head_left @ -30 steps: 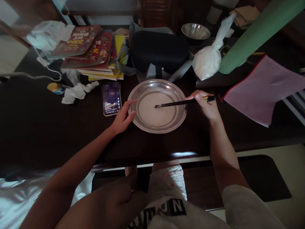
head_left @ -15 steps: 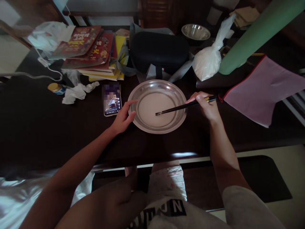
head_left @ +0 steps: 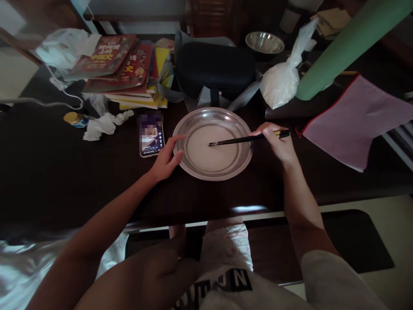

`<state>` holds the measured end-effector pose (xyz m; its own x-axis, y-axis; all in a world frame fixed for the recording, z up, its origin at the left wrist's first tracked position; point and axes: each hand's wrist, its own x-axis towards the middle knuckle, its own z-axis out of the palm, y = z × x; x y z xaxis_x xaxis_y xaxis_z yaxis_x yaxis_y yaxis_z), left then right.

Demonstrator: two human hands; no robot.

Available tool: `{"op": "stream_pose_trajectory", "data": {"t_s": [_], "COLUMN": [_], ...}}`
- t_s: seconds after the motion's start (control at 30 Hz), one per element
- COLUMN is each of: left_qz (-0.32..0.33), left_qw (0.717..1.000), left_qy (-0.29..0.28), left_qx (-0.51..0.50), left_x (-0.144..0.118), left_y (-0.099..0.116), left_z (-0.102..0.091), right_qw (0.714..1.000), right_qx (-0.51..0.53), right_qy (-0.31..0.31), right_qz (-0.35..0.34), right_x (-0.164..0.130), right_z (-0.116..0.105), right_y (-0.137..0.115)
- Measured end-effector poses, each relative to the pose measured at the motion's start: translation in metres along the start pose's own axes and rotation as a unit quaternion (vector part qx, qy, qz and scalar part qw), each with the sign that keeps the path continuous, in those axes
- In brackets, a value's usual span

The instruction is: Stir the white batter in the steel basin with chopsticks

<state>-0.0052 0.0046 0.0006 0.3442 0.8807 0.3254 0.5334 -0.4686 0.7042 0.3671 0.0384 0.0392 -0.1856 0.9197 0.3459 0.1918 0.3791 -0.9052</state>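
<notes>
A wide shallow metal basin (head_left: 213, 175) stands on the dark table, with a cloudy whitish liquid (head_left: 209, 159) in it. At its left rim is my left hand (head_left: 167, 158), index finger reaching over the edge and thumb against the near side, holding the basin. My right hand (head_left: 275, 140) is closed around a pair of black chopsticks (head_left: 235, 140) with gold bands near the top. The chopsticks slant left over the basin, their tips at the liquid near its middle. Left of the basin lies a phone (head_left: 151, 134) with its screen lit.
Behind the basin sits a black case (head_left: 215, 66). Stacked red and yellow books (head_left: 119, 71), crumpled tissue (head_left: 101, 127) and a small jar (head_left: 75, 119) are at left. To the right are a tied bag of white powder (head_left: 280, 84), a green cylinder (head_left: 342, 51) and a pink mesh cloth (head_left: 351, 125).
The chopstick tips have moved slightly left and away from me across the liquid, and the chopsticks lie flatter. My left hand keeps its place at the rim. The phone picture differs.
</notes>
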Motion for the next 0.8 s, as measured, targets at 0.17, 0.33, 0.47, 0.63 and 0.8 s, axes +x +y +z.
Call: {"op": "stream_pose_trajectory", "data": {"t_s": [0.17, 0.33, 0.47, 0.63, 0.8], "left_qz": [0.007, 0.005, 0.002, -0.003, -0.011], "left_qw": [1.000, 1.000, 1.000, 1.000, 1.000], "left_qy": [0.003, 0.004, 0.004, -0.002, -0.005], "left_qx": [-0.003, -0.002, 0.003, -0.003, 0.001], "left_x": [0.0002, 0.0003, 0.0004, 0.0003, 0.0001], "left_y": [-0.0003, -0.0003, -0.0006, 0.0012, 0.0017], "left_z": [0.0001, 0.0002, 0.0003, -0.0001, 0.0001], "right_qw": [1.000, 1.000, 1.000, 1.000, 1.000], "right_qx": [0.016, 0.013, 0.019, -0.003, 0.006], "right_qy": [-0.017, 0.008, 0.011, -0.019, 0.013], "right_qz": [0.005, -0.001, 0.008, 0.004, 0.009], "right_x": [-0.0001, 0.0003, 0.0000, -0.0001, -0.0003], "right_z": [0.0013, 0.0001, -0.0007, 0.0012, -0.0005], "right_y": [-0.0027, -0.0023, -0.0008, -0.0045, -0.0042]}}
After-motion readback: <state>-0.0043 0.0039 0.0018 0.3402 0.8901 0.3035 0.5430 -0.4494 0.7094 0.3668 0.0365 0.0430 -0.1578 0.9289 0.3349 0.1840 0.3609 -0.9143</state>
